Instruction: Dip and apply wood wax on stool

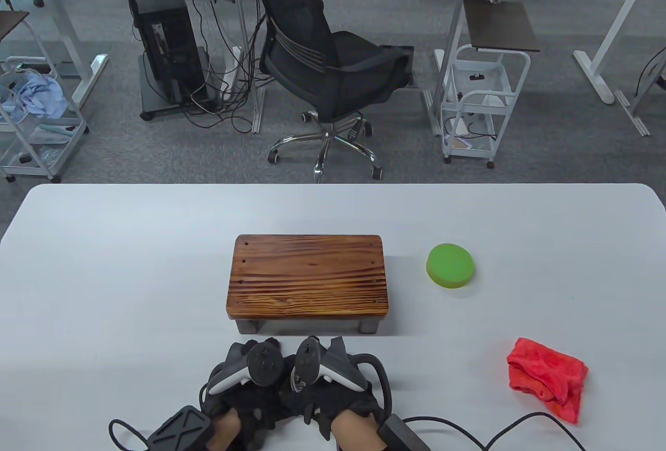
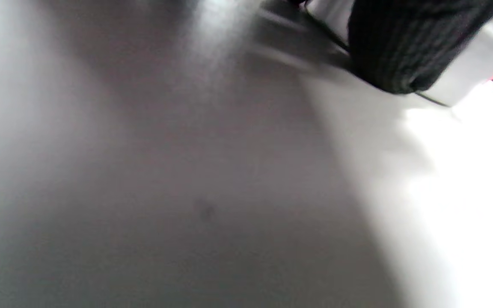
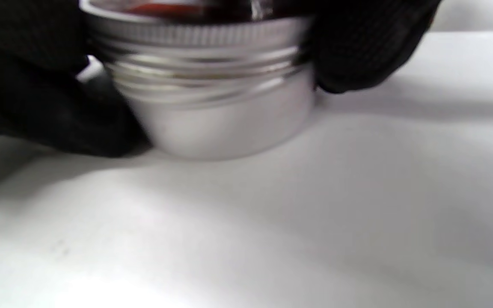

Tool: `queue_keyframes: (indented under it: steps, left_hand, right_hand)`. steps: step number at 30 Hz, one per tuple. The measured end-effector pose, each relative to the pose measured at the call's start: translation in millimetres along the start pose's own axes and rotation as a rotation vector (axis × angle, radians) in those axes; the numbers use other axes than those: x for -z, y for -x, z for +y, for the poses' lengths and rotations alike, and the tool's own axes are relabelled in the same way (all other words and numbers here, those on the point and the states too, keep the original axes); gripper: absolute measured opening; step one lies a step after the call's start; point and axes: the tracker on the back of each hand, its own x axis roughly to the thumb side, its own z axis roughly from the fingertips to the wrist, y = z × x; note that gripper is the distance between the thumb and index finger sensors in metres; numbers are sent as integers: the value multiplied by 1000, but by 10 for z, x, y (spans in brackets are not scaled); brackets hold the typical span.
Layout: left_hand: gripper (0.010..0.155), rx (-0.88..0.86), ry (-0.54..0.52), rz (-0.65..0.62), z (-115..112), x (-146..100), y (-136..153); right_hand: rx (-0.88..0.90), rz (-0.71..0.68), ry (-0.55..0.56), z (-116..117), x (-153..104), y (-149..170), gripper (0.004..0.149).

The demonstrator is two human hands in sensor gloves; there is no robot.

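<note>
Brown, striped wood marks the stool, which stands mid-table with bare white table open to its left and beyond it. To its right, apart from it, lies a round green sponge; nearer the front right, well clear of both, sits a crumpled red cloth. Both gloved hands meet at the table's near edge, just in front of the stool. The right wrist view shows a silver metal tin with a threaded rim standing on the table, black gloved fingers pressed against it on both sides. The right hand grips it; the left hand lies close beside, but whether it grips the tin or rests loose I cannot tell.
</note>
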Motion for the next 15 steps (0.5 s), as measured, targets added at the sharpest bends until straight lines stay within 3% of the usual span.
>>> queue_keyframes:
  steps: [15]
  left_hand:
    - [71, -1, 1, 0, 0, 5, -6]
  right_hand:
    - [66, -176, -19, -36, 5, 105, 94]
